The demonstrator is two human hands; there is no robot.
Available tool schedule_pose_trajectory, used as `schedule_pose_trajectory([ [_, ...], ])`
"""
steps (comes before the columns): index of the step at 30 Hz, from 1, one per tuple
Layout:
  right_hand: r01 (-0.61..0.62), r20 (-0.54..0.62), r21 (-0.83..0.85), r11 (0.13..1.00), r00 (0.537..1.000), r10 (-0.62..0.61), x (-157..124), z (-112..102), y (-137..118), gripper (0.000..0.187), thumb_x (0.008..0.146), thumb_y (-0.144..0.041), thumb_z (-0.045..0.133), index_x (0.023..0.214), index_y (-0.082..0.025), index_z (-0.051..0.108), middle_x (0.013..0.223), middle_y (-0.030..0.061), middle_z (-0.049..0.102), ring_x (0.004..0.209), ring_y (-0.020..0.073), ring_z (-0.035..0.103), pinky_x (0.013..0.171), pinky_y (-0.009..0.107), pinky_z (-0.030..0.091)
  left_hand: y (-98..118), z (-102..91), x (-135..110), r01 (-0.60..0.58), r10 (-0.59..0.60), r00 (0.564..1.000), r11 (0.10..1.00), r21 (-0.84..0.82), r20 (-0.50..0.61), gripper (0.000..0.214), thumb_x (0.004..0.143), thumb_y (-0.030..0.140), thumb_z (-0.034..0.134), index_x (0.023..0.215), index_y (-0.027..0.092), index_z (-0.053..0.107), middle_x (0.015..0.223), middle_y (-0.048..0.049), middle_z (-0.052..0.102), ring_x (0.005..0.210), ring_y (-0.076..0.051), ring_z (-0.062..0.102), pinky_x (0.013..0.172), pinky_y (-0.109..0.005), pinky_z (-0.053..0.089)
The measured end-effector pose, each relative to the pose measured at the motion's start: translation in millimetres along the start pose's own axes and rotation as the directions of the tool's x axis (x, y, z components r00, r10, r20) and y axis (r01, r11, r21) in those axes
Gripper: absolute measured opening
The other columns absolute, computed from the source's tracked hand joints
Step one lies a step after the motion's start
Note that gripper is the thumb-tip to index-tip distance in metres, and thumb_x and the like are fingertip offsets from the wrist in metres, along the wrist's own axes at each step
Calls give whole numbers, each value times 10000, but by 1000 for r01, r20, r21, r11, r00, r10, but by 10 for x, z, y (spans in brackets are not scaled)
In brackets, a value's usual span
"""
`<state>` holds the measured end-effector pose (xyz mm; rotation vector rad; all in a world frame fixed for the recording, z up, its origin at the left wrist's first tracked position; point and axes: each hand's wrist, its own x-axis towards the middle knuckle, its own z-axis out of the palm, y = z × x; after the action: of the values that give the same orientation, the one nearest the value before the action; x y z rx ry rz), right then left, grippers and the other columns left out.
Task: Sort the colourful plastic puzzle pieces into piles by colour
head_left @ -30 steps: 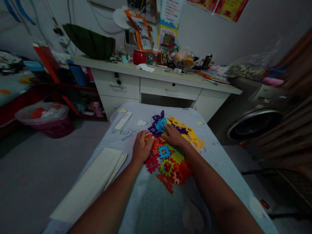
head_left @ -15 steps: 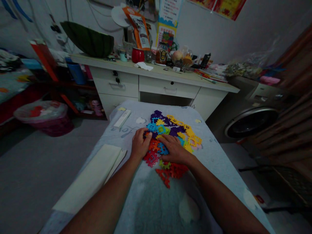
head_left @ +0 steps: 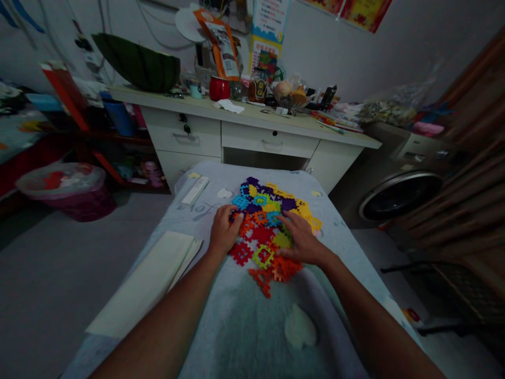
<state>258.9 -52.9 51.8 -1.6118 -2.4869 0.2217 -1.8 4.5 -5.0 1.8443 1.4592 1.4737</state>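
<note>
A heap of flat plastic interlocking pieces with notched edges lies on the cloth-covered table (head_left: 256, 326). My left hand (head_left: 224, 230) rests against the heap's left edge, thumb apart from the fingers, beside a crimson piece (head_left: 241, 253). Some of its fingertips are hidden. On the right side of the pile lies my right hand (head_left: 303, 239), fingers spread over green and orange pieces. Between the hands are a blue piece (head_left: 273, 218) and a yellow-green square frame (head_left: 263, 256). An orange triangular piece (head_left: 261, 281) sits nearest me; yellow pieces (head_left: 303, 208) and purple ones lie farther back.
A long white box (head_left: 195, 191) and a folded cream sheet (head_left: 145, 284) lie on the table's left side. Behind stands a white desk (head_left: 189, 131) crowded with items. A washing machine (head_left: 398, 179) is at right, a lined bin (head_left: 67, 195) at left.
My right hand has moved right and its fingers have spread. The pieces between my hands have shifted, and more red, orange and yellow-green ones show. My left hand stays at the left edge.
</note>
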Motion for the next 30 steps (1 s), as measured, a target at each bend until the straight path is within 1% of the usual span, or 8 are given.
schedule_pose_trajectory([
  [2,32,99,-1,999,995,-32,-191,61,-87,1112,633,-712,720,1547,-272,263,1604,151,220,1456,402,194,1147,604,185,3,2,-2,-4,4,1000,1000,3,0,252,889,385,531,1055,209,600,1120,-81,598,1113,-230,563,1030,-414,434],
  [4,37,152,-10,999,988,-35,-279,123,-145,1153,588,-743,731,1543,-286,276,1612,147,204,1461,414,168,1149,626,147,12,3,-6,0,0,1000,1000,18,3,260,887,388,532,1060,206,600,1126,-84,599,1116,-235,563,1030,-419,431],
  [8,47,112,-2,999,993,-47,-174,157,-114,1059,660,-767,660,1521,-242,336,1574,174,290,1439,390,242,1144,612,167,22,1,-10,24,-24,1000,998,60,12,255,877,385,542,1059,218,603,1123,-78,613,1119,-245,565,1034,-440,423],
  [12,82,54,9,997,995,-82,53,94,32,1024,667,-720,694,1493,-201,384,1519,190,380,1386,366,344,1123,570,244,3,4,-5,39,-40,999,998,53,20,256,870,392,546,1057,225,599,1121,-72,607,1115,-238,575,1025,-414,438],
  [15,96,14,17,995,995,-96,220,65,157,938,703,-582,727,1488,-197,385,1487,174,430,1359,332,397,1108,521,298,-7,7,-2,59,-60,998,997,51,26,258,867,387,544,1060,224,600,1122,-72,600,1108,-239,585,1008,-406,455],
  [20,-6,-60,31,1000,998,7,557,26,302,861,730,-498,711,1460,-150,417,1427,179,506,1305,320,473,1095,474,331,5,12,-5,59,-60,998,997,51,35,246,867,365,547,1069,235,602,1124,-70,604,1109,-240,587,1000,-406,461],
  [26,-10,-111,18,1000,994,12,1056,-214,187,672,826,-505,637,1379,-150,502,1315,140,611,1189,278,569,1034,400,381,27,4,3,50,-52,998,997,64,36,233,867,358,546,1049,223,601,1102,-76,609,1084,-242,585,987,-415,460],
  [30,-85,-145,5,996,986,85,1521,-305,86,439,939,-487,476,1183,-157,631,1148,121,667,1062,227,604,943,333,425,35,1,8,42,-44,999,997,62,29,224,871,350,544,1052,230,600,1108,-73,613,1077,-239,586,991,-415,458],
])
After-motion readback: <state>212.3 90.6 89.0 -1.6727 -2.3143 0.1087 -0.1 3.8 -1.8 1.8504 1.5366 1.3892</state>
